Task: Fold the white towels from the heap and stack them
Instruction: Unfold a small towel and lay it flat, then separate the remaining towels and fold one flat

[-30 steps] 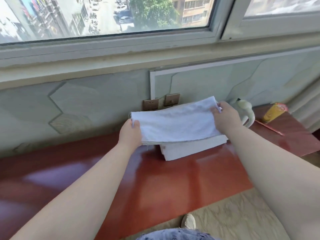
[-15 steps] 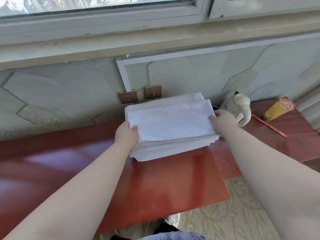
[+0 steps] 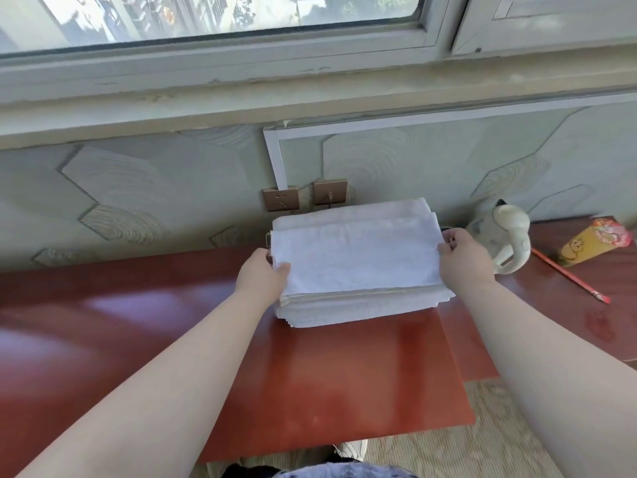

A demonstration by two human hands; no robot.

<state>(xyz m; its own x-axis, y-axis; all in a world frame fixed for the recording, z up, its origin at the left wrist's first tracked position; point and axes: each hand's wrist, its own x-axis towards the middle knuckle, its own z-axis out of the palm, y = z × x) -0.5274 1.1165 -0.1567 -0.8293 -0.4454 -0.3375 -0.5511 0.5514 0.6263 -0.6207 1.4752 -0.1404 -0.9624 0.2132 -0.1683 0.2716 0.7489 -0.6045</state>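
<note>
Top towel [image 3: 358, 257]: white, folded to a rectangle, lying flat on the stack [image 3: 362, 307] of folded white towels at the centre of the frame. Its front edge sits roughly square with the layers below. Lower layers of the stack show past its back edge.

Stack: on the red-brown counter [image 3: 344, 381], close to the wall [image 3: 138, 188], just in front of 2 brass-coloured sockets [image 3: 281, 199].

Left hand [image 3: 263, 277]: at the towel's left end. Thumb on the upper face near the front corner, fingers hidden at the edge. Grasping the top towel.

Right hand [image 3: 463, 257]: at the towel's right end, fingers curled over that edge. Grasping the top towel.

Both forearms are bare and reach in from the lower corners of the frame.

Right of the stack: 1 white jug [image 3: 510, 232] with a looped handle, just behind the right hand; contact cannot be told. Further right, a red pencil [image 3: 570, 276] lies on the counter, and an orange printed packet [image 3: 594, 241] sits near the right edge of the frame.

Upper frame: window [image 3: 241, 19] in a pale frame above the grey-green patterned wall.

Lower centre: toe of a pale shoe [image 3: 353, 450] on a woven mat [image 3: 465, 453], below the counter's front edge.
</note>
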